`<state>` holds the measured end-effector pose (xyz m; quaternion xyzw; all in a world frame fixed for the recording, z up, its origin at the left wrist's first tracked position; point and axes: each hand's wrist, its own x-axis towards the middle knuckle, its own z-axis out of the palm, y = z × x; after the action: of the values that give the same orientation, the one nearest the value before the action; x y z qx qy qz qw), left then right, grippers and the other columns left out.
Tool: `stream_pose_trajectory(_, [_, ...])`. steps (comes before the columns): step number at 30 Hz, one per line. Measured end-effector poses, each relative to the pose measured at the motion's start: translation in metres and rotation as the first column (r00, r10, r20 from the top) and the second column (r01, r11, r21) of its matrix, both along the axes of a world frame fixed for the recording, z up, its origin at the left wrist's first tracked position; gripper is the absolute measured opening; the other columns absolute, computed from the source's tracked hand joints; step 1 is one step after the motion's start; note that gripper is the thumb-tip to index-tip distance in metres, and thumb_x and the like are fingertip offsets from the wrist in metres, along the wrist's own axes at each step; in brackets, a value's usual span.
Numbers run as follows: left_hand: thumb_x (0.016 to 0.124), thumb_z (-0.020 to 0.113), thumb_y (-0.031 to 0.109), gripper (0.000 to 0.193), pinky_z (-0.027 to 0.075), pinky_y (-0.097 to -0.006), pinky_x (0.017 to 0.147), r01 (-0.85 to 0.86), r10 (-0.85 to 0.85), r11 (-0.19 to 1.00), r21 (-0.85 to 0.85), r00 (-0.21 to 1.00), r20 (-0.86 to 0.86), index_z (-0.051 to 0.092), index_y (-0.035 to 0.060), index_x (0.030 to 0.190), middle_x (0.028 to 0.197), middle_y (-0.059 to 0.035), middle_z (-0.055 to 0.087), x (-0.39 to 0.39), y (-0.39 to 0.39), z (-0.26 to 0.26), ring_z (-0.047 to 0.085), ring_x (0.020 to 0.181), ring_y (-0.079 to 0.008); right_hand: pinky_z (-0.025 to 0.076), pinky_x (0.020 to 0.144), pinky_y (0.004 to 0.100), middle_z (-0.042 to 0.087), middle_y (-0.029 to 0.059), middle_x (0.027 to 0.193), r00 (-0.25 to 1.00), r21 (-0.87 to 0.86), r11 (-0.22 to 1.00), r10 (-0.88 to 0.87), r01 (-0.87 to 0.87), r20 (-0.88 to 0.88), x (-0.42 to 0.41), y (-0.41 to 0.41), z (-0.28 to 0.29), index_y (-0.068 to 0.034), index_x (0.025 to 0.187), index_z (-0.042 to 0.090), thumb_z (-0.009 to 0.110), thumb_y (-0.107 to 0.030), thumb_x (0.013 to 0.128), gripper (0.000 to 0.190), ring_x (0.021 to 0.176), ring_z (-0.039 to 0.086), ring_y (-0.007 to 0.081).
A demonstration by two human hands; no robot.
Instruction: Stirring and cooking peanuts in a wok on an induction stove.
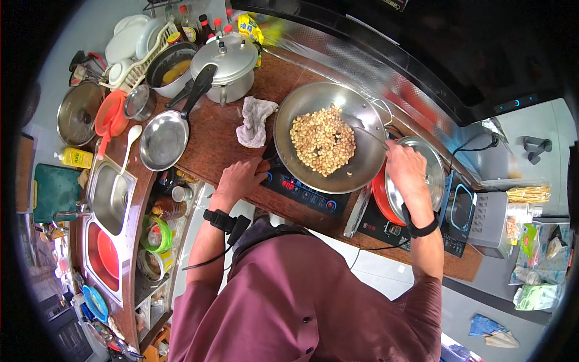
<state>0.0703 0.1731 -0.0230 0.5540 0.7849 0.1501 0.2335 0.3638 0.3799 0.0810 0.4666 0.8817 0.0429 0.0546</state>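
Note:
A steel wok [289,102] holding a heap of peanuts [323,140] stands on a black induction cooker [312,199] with a lit red display. At the wok's lower left, my left hand [242,181] is closed around its black handle [270,156]. My right hand [405,165], at the wok's right rim, grips the end of a metal spatula [373,135]; its blade rests among the peanuts. Beneath my right forearm lie a glass lid [432,158] and a red basin [381,199]. A crumpled cloth [254,122] lies left of the wok.
A pressure cooker [230,59], a pot [169,72] and a small frying pan [163,140] stand on the counter at the left. Beyond them is a double sink [111,199]. A foil-covered backsplash [334,63] runs behind the wok. Cables hang near the right cooker.

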Motion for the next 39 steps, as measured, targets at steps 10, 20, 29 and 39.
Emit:
stream_pose_trajectory(10, [0.089,0.066,0.035,0.036,0.053,-0.05,0.084,0.009,-0.008,0.999,-0.047,1.0,0.022,0.063,0.0124,0.117,0.1,-0.0151,0.072,-0.004,0.0,-0.004,0.067,0.097,-0.0382,0.052,0.086,0.0452,0.07,0.0207,0.105,0.993,-0.168,0.979,0.108,-0.114,-0.047,-0.012,-0.029,0.011,-0.013,0.119,0.07,0.061,-0.009,0.084,0.037,0.097,0.069,0.0345])
stream_pose_trajectory(20, [0.089,0.066,0.035,0.031,0.054,-0.0481,0.08,0.025,-0.027,0.999,-0.047,0.999,-0.027,0.063,0.0136,0.111,0.099,-0.0103,0.073,-0.001,0.001,-0.003,0.069,0.094,-0.0345,0.053,0.082,0.0425,0.069,0.0198,0.115,1.0,-0.179,0.984,0.027,-0.026,0.004,0.015,-0.045,0.03,-0.017,0.116,0.072,0.065,-0.009,0.082,0.036,0.093,0.069,0.0353])
stream_pose_trajectory(29, [0.088,0.067,0.035,0.029,0.054,-0.0477,0.081,0.003,-0.003,1.0,-0.005,1.0,-0.014,0.065,0.0125,0.106,0.102,-0.0091,0.073,0.001,0.001,0.005,0.068,0.096,-0.0339,0.053,0.08,0.0455,0.071,0.0179,0.105,0.998,-0.231,0.97,0.065,-0.069,-0.026,0.029,-0.056,0.031,-0.017,0.113,0.074,0.066,-0.012,0.083,0.032,0.091,0.07,0.0352])
stream_pose_trajectory(39, [0.088,0.067,0.034,0.029,0.055,-0.046,0.082,0.005,-0.005,1.0,-0.012,1.0,0.017,0.065,0.0119,0.107,0.103,-0.0068,0.074,-0.003,0.0,-0.002,0.069,0.097,-0.0319,0.054,0.079,0.046,0.071,0.0186,0.105,0.995,-0.064,0.998,0.022,-0.029,-0.099,0.013,-0.033,-0.002,-0.016,0.118,0.071,0.063,-0.011,0.085,0.034,0.09,0.07,0.0351])
